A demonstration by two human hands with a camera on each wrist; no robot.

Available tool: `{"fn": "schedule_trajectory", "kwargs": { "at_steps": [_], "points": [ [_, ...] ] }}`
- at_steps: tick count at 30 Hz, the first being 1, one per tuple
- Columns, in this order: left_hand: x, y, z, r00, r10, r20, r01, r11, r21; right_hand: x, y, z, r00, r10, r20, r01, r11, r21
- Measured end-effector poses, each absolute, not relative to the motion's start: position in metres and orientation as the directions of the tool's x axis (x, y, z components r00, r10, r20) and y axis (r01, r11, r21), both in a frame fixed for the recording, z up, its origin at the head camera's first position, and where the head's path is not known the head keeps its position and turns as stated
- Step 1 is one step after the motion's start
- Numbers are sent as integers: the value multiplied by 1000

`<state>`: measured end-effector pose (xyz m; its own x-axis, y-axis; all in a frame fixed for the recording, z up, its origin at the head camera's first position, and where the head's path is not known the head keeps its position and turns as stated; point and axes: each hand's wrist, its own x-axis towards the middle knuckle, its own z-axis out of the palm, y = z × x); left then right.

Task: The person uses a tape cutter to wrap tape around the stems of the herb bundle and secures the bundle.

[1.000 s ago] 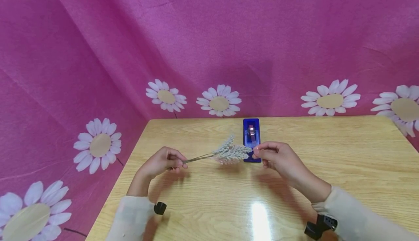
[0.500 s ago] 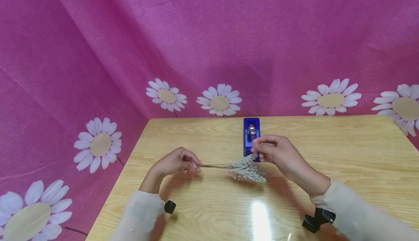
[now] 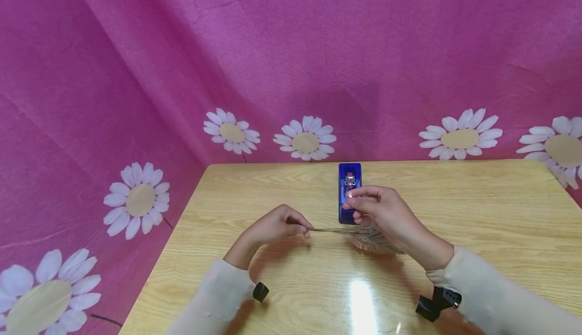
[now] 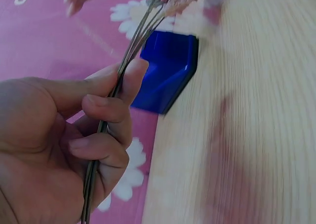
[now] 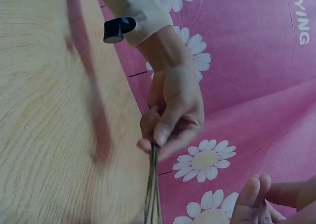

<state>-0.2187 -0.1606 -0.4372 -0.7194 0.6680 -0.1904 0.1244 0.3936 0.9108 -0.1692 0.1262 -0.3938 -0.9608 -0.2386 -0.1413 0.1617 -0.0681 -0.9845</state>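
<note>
My left hand (image 3: 284,224) grips the thin stems (image 4: 101,130) of a dried flower bunch (image 3: 370,239), its fingers curled round them in the left wrist view. The bunch lies level above the table, its fluffy grey and pinkish heads pointing right and passing under my right hand (image 3: 379,207). Thumb and index finger of that hand pinch a small glinting piece that looks like clear tape (image 3: 349,195). Behind the fingertips stands a blue tape dispenser (image 3: 344,216), partly covered by them. At the right wrist view's lower corner, the right fingers (image 5: 249,197) show beside the stems.
The wooden table (image 3: 477,213) carries the dispenser near its back edge. A pink cloth (image 3: 291,47) with white daisies hangs behind and to the left. Each sleeve has a small black wrist camera (image 3: 260,292) at the cuff.
My left hand has moved right, carrying the dried flower bunch, so its heads have slid beneath my right hand. The right hand has shifted slightly up and left, over the dispenser.
</note>
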Motion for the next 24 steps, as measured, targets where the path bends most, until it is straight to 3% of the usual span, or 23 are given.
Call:
{"fn": "schedule_trajectory", "kwargs": {
  "at_steps": [24],
  "points": [
    [-208,-83,-428,-719,679,-146,195,400,896,-151,123,-411,-960,-219,-173,163,61,-985]
  ]
}}
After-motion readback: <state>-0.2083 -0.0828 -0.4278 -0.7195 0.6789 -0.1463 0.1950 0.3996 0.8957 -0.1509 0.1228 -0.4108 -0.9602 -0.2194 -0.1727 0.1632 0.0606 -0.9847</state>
